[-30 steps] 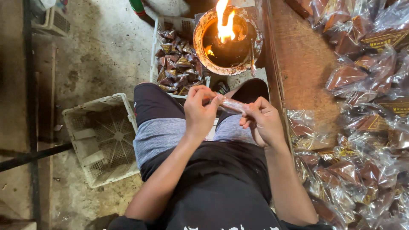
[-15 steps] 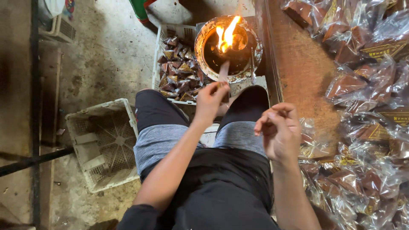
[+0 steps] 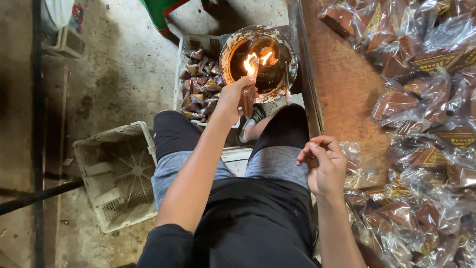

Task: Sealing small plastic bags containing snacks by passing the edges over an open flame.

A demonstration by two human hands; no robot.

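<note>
My left hand (image 3: 232,99) is stretched forward, gripping a small clear plastic packet (image 3: 248,94) of brown food, whose top end sits in the flame (image 3: 252,63) of a round burner pot (image 3: 258,62) on the floor in front of my knees. My right hand (image 3: 325,166) hovers over my right thigh with the fingers loosely curled and nothing in it. It is close to the wooden table's (image 3: 342,94) edge, where loose packets (image 3: 426,149) lie in a heap.
A white crate (image 3: 198,82) with several sealed packets stands left of the burner. An empty white plastic basket (image 3: 116,173) lies on the concrete floor at my left. A dark pole (image 3: 34,196) runs across the floor. A green stool leg (image 3: 161,12) shows at the top.
Both hands held the packet over my lap before. My left hand has carried it forward into the flame, while my right hand let go and stayed back near my thigh.
</note>
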